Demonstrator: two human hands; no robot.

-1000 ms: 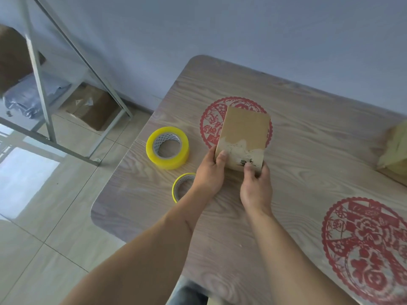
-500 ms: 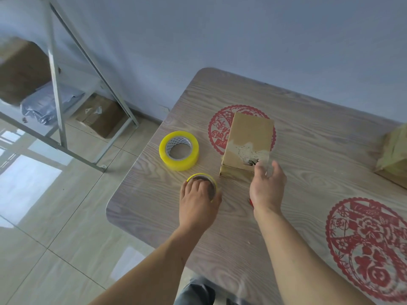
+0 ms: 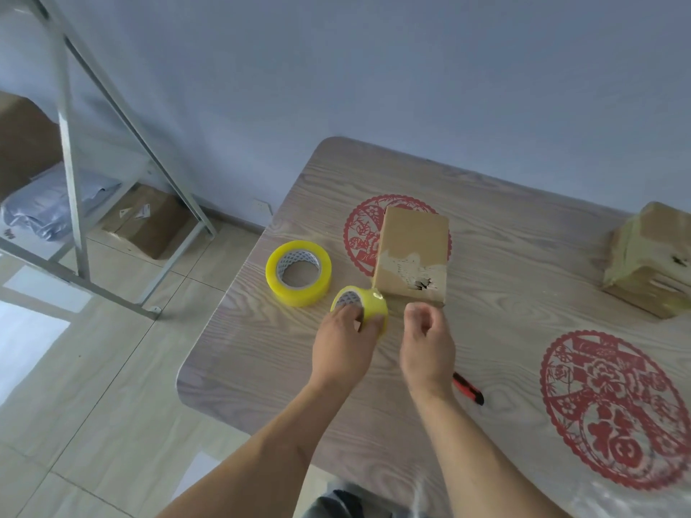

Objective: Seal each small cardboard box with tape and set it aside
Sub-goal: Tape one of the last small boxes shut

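While the cardboard box lies flat on the table, over the nearer edge of a red paper-cut decal, both hands have left it: a second ago they gripped its near end, and half a second ago the left hand was only reaching down onto the smaller roll. In the head view, the only one, the left hand now grips the small tape roll and has it raised on edge, fingers curled over its rim and into the core. The right hand hovers just beside the roll, fingers curled with thumb and forefinger close together; whether they already pinch the tape's free end I cannot tell, since clear tape would hardly show here.

That shift suggests the step in hand is drawing out a strip, so sealing of this box is not yet begun.

The box's long axis runs away from the person, leaning slightly right. Its torn, whitish near end, with a small dark hole, points toward the hands.

A larger tape roll lies flat to the left. A red utility knife lies by the right wrist. Another box, already wrapped in tape, sits well apart at the right edge.
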